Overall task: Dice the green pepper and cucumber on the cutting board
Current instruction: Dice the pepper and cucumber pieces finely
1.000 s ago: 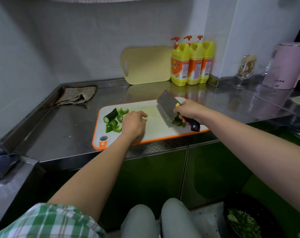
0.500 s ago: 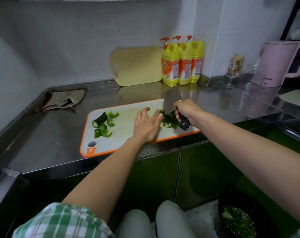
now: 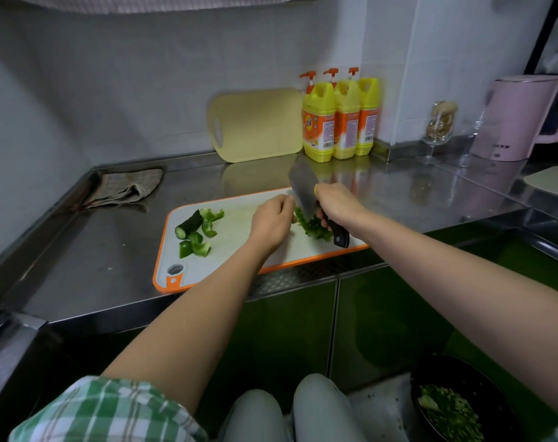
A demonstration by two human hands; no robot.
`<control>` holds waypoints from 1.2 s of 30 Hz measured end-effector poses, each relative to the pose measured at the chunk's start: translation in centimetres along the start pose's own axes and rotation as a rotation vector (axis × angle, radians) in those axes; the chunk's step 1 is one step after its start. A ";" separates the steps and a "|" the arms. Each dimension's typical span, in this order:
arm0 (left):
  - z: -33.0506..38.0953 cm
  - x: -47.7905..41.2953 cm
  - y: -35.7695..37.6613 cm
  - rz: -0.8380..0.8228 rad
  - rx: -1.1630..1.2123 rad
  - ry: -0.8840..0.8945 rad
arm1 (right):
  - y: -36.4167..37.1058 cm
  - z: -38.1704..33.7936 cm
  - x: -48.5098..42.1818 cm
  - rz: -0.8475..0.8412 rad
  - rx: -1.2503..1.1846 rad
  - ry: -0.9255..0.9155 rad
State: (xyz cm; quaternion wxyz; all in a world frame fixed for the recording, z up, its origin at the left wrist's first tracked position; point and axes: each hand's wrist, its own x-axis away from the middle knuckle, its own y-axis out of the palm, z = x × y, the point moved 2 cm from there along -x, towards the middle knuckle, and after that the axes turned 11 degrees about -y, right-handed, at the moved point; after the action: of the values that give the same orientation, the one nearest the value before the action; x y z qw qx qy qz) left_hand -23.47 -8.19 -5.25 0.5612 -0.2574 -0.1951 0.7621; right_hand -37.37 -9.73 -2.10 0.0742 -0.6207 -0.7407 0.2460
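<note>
The left hand (image 3: 273,223) has moved in from lying flat on the board to meet the cleaver (image 3: 303,193). Its fingers are now bent against the flat of the blade, and whether they pinch anything cannot be told. The right hand (image 3: 338,204) grips the black handle, with the blade tilted over the diced pepper pile (image 3: 314,229). A cucumber stub (image 3: 188,226) and pepper chunks (image 3: 198,244) lie well apart at the left end of the cutting board (image 3: 163,250), which sits on the steel desk (image 3: 96,250). On the floor, a dark bowl (image 3: 430,371) holds chopped greens.
</note>
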 end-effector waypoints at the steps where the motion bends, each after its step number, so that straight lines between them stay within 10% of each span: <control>1: 0.5 0.3 -0.1 -0.049 0.123 -0.075 | 0.4 -0.3 0.0 -0.029 0.090 -0.065; 10: -0.5 -0.1 -0.4 0.010 0.440 -0.386 | 3.4 -0.5 1.2 -0.309 0.179 -0.259; 15: -5.1 -2.2 0.0 0.074 0.497 -0.479 | 1.9 0.2 0.2 -0.132 0.060 -0.133; 22: -3.0 -0.3 -0.8 0.102 0.595 -0.510 | 4.0 0.6 1.8 -0.441 0.254 -0.172; 36: -3.8 0.1 -1.6 0.105 0.560 -0.489 | 5.2 0.6 0.8 -0.417 0.443 -0.175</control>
State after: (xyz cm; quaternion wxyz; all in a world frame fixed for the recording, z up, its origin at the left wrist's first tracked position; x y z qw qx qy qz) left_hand -20.00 -7.55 -7.37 0.5067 0.0862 -0.0937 0.8527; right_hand -33.20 -8.54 -5.11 0.1926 -0.4007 -0.7841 0.4332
